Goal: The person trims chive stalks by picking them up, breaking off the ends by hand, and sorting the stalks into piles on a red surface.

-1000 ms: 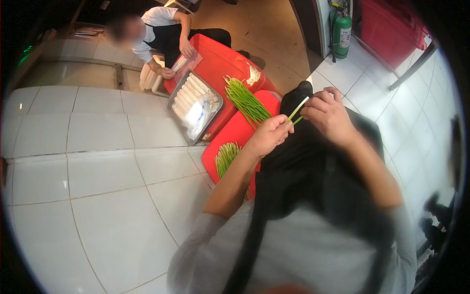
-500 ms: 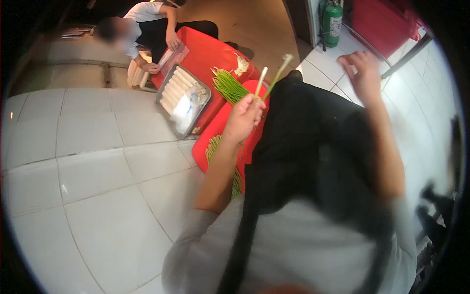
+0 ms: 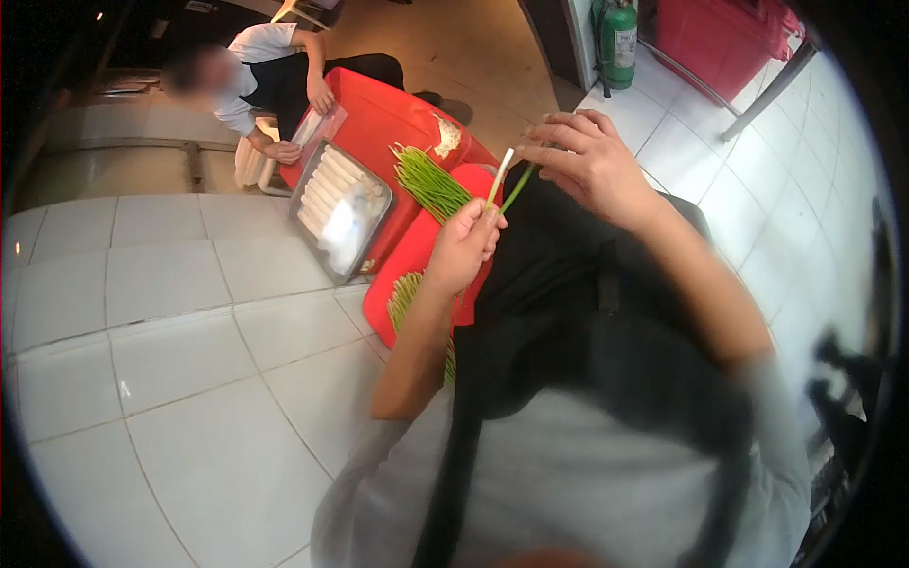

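My left hand [image 3: 464, 241] is closed around spring onion stalks, with a white-ended spring onion [image 3: 500, 178] and a greener spring onion [image 3: 516, 189] sticking up from its fingers. Over the tip of the greener one is my right hand [image 3: 589, 166], its thumb and index finger pinched together there and hiding the root end. A bunch of thin green stalks [image 3: 431, 183] lies just beyond my left hand. More cut stalks [image 3: 405, 295] rest on the red board [image 3: 379, 308] beside my left forearm, which partly covers them.
A grey tray [image 3: 381, 222] of white rolls and a plastic bag stands by a red container [image 3: 365, 90]. Across from me a person [image 3: 270, 76] handles a plastic packet. A fire extinguisher [image 3: 618, 47] and a red bin [image 3: 715, 47] stand at upper right, on white tiles.
My right hand has come in from the right and closed on the upper end of the greener spring onion. My left hand still holds the stalks, slightly lower in view.
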